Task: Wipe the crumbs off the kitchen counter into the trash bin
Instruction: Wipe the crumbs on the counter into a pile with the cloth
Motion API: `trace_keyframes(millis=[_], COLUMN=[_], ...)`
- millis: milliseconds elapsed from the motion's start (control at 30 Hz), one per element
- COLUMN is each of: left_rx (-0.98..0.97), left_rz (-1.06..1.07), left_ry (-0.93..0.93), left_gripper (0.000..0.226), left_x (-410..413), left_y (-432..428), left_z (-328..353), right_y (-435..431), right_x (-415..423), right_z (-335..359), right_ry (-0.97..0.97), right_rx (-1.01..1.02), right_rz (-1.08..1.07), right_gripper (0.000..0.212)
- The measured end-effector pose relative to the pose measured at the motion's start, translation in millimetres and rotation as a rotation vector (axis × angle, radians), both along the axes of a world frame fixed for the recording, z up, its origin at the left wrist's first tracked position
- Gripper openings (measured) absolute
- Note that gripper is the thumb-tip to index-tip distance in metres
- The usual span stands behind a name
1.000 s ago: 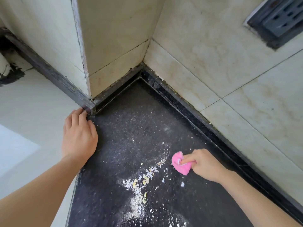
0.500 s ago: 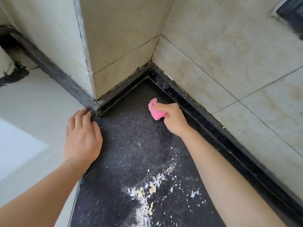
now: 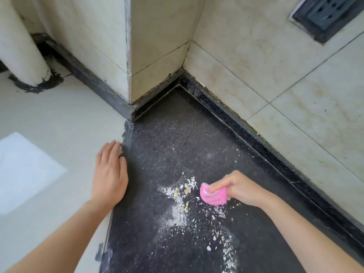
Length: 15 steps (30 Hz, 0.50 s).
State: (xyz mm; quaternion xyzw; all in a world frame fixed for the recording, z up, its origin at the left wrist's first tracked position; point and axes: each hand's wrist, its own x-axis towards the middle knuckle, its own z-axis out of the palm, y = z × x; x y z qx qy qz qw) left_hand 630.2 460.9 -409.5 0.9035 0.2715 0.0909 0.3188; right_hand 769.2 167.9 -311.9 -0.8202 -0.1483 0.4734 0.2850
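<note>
A dark speckled counter (image 3: pixel 177 146) runs into a tiled corner. White and yellowish crumbs (image 3: pixel 180 201) lie in a loose pile near its middle, with more scattered toward the near edge. My right hand (image 3: pixel 240 189) is shut on a bunched pink cloth (image 3: pixel 213 195), pressed to the counter just right of the pile. My left hand (image 3: pixel 110 174) lies flat with fingers together on the counter's left edge, holding nothing. No trash bin is in view.
Cream tiled walls (image 3: pixel 256 62) close the counter at the back and right, behind a raised black rim (image 3: pixel 256 142). A dark wall socket (image 3: pixel 327 14) sits top right. Pale floor (image 3: pixel 49 119) and a white pipe (image 3: pixel 19 46) are at left.
My right hand has drawn the pink cloth back from the far corner toward me, to the crumb pile. My left hand has slid nearer along the counter edge.
</note>
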Motion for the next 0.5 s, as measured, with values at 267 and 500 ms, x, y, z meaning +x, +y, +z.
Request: trace_keyframes(millis=[267, 500], left_rx=[0.110, 0.168], left_rz=[0.004, 0.014], left_ry=[0.043, 0.034], left_gripper=[0.049, 0.048], left_x=[-65.5, -68.6], left_y=[-15.2, -14.6], left_z=[-5.8, -13.7], right_y=[180.3, 221.8], right_x=[33.6, 26.0], right_z=[-32.4, -76.0], right_ry=[-0.415, -0.539], right_rx=[0.293, 0.255], right_rz=[0.079, 0.159], right_gripper=[0.041, 0.055])
